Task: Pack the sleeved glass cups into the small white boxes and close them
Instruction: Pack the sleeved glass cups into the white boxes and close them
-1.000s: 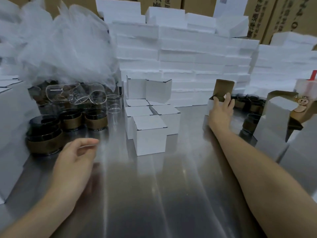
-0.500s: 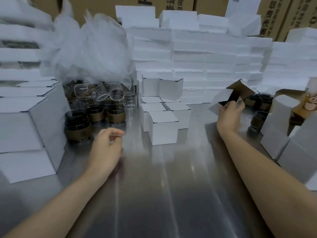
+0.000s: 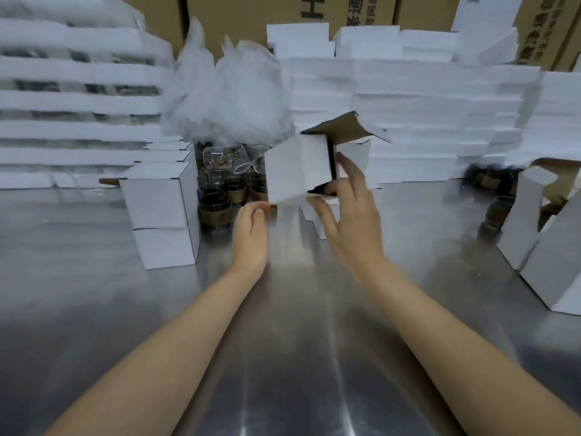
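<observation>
A small white box (image 3: 292, 168) hangs tilted above the steel table (image 3: 283, 357), its brown-lined lid flap (image 3: 341, 127) open and pointing up and right. My right hand (image 3: 345, 221) holds the box, thumb under its lower edge and fingers raised beside the opening. The curled fingertips of my left hand (image 3: 251, 234) sit at the box's lower left corner; I cannot tell whether they grip it. Glass cups in brown sleeves (image 3: 217, 209) stand behind my left hand, with bare clear glasses (image 3: 232, 158) lying on top. The inside of the box is hidden.
Two closed white boxes (image 3: 160, 215) are stacked at the left. Open boxes (image 3: 528, 215) and more sleeved cups (image 3: 496, 212) stand at the right. A crumpled plastic bag (image 3: 232, 99) and a wall of flat white boxes (image 3: 408, 105) fill the back.
My right hand has lifted the open box from the right and carried it to the centre. My left hand rose from the table to the box's lower corner. The view has shifted left.
</observation>
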`<state>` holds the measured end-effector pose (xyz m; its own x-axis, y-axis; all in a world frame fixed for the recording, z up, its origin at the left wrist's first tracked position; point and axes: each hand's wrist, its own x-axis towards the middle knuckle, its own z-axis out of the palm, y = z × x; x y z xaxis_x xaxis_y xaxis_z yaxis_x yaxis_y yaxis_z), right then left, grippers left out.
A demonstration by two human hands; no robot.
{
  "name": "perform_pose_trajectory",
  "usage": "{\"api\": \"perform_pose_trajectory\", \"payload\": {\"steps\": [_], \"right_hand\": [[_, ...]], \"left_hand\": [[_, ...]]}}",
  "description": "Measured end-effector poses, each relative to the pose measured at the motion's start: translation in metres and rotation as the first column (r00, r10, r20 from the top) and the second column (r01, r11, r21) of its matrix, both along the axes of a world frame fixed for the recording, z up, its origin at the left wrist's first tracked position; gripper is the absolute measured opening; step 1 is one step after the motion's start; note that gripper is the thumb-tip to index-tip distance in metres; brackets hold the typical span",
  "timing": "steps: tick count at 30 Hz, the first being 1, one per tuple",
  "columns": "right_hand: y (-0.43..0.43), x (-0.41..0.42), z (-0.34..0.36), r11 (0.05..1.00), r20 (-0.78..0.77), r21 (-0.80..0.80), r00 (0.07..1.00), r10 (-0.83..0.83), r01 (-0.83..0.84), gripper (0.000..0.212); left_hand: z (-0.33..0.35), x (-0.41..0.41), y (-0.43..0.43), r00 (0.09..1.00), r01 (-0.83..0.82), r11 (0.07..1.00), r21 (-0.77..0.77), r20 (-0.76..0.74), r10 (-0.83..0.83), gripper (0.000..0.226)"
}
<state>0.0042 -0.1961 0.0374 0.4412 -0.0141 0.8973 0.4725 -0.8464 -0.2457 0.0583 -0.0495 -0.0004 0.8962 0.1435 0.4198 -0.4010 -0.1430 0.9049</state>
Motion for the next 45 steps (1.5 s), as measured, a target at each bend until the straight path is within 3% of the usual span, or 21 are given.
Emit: {"api": "perform_pose_trajectory", "payload": {"steps": [4, 7, 11, 17, 21, 25, 30, 34, 38, 41, 45], "right_hand": [[0.011, 0.01, -0.015, 0.973, -0.36, -0.228, 0.932, -0.049, -0.036, 0.024], [0.004, 0.016, -0.029, 0.953, -0.467, -0.29, 0.882, -0.068, -0.081, 0.027], [0.001, 0.021, -0.034, 0.968, -0.48, -0.216, 0.877, 0.005, -0.124, 0.033], [-0.004, 0.025, -0.04, 0.979, -0.473, 0.029, 0.86, 0.191, -0.202, 0.064], [-0.004, 0.028, -0.041, 0.965, -0.528, 0.217, 0.814, 0.242, -0.146, 0.084], [-0.008, 0.033, -0.043, 0.973, -0.589, 0.208, 0.783, 0.202, -0.095, 0.099], [-0.007, 0.035, -0.042, 0.964, -0.55, 0.259, 0.812, 0.196, -0.057, 0.094], [-0.009, 0.028, -0.039, 0.976, -0.526, 0.216, 0.839, 0.138, -0.025, 0.08], [0.0, 0.021, -0.038, 0.994, -0.493, 0.099, 0.865, 0.091, -0.048, 0.061], [0.006, 0.021, -0.043, 0.998, -0.503, 0.033, 0.862, 0.068, -0.059, 0.07], [0.002, 0.026, -0.042, 0.964, -0.513, 0.241, 0.828, 0.227, -0.115, 0.091]], "left_hand": [[0.001, 0.009, 0.009, 0.977, -0.164, 0.971, -0.175, -0.167, 0.135, 0.026], [0.002, 0.012, 0.006, 0.979, -0.033, 0.968, -0.249, -0.201, -0.018, 0.03], [-0.006, 0.009, 0.003, 0.943, 0.287, 0.957, -0.05, -0.161, -0.291, 0.05], [-0.01, 0.015, 0.003, 0.971, 0.194, 0.981, -0.001, -0.14, -0.192, 0.049], [-0.007, 0.016, 0.003, 0.976, 0.103, 0.98, -0.169, -0.175, -0.132, 0.035], [-0.007, 0.019, 0.005, 0.965, 0.046, 0.974, -0.222, -0.243, -0.101, 0.039], [-0.007, 0.013, 0.004, 0.98, 0.081, 0.996, 0.027, -0.186, -0.075, 0.04], [-0.004, 0.01, 0.003, 0.993, -0.094, 0.978, 0.185, -0.051, 0.105, 0.027], [-0.002, 0.008, 0.005, 0.978, -0.183, 0.971, 0.156, -0.073, 0.196, 0.016], [-0.003, 0.007, 0.003, 0.977, -0.165, 0.973, 0.162, -0.112, 0.184, 0.011], [-0.002, 0.01, 0.004, 0.978, -0.11, 0.991, 0.072, -0.169, 0.12, 0.014]]}}
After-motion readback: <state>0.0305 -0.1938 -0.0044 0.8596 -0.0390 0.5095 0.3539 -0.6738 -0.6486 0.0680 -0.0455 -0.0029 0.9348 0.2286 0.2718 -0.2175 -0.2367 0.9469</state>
